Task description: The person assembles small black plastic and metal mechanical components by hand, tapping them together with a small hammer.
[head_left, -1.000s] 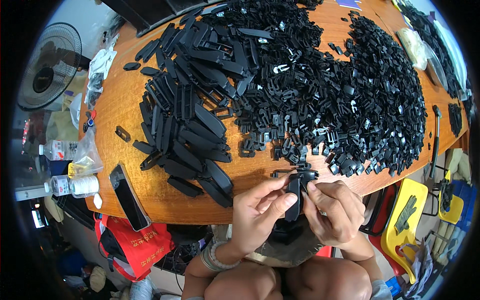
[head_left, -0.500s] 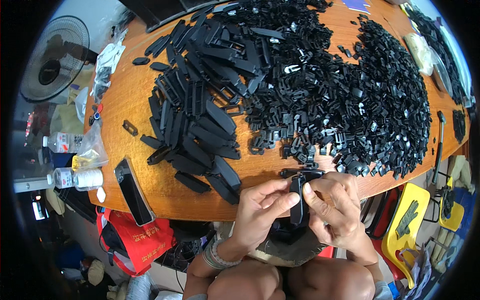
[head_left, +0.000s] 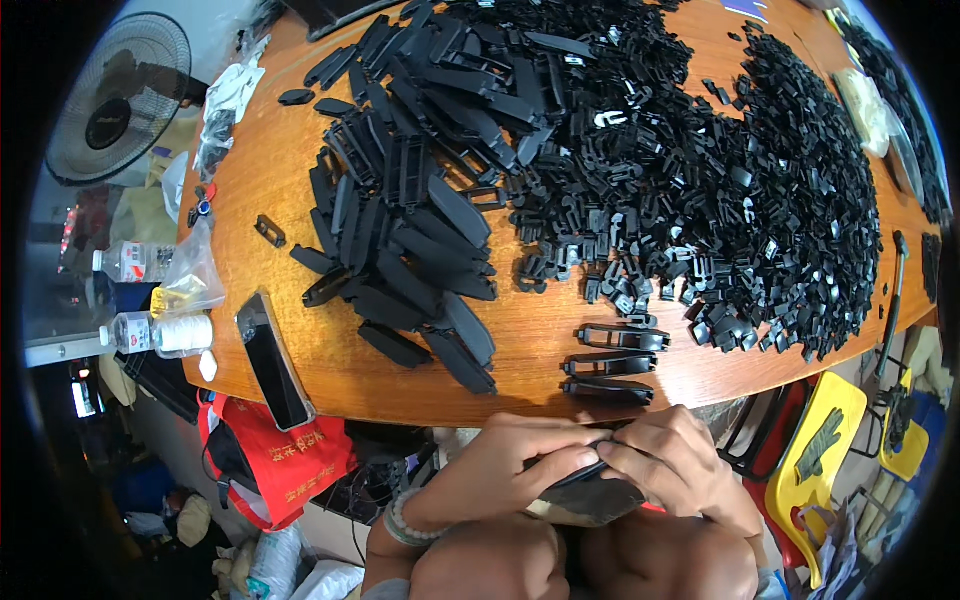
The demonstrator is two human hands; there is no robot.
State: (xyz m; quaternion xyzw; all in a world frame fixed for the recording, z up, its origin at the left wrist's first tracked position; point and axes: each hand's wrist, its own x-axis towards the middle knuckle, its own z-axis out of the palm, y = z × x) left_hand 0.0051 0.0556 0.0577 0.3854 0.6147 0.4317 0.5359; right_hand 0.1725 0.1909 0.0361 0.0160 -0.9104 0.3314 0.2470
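Observation:
Just off the table's near edge, above my lap, my left hand and my right hand meet on one long black plastic piece. Both thumbs press on it, and the fingers hide most of its shape. Beyond my hands, three narrow black plastic frames lie in a row near the edge. A heap of long, blade-shaped black plastic pieces spreads to the left of them. Farther right lies a wide pile of small black plastic clips.
A phone lies at the table's left front, with plastic bottles and a clear bag beyond. A fan stands far left. A hammer-like tool lies at the right edge; a glove rests on a yellow chair.
Both hands have come down from the table edge toward my lap, still gripping the piece, which was upright and is now tilted over. The frames they partly covered now show. The view shifted slightly.

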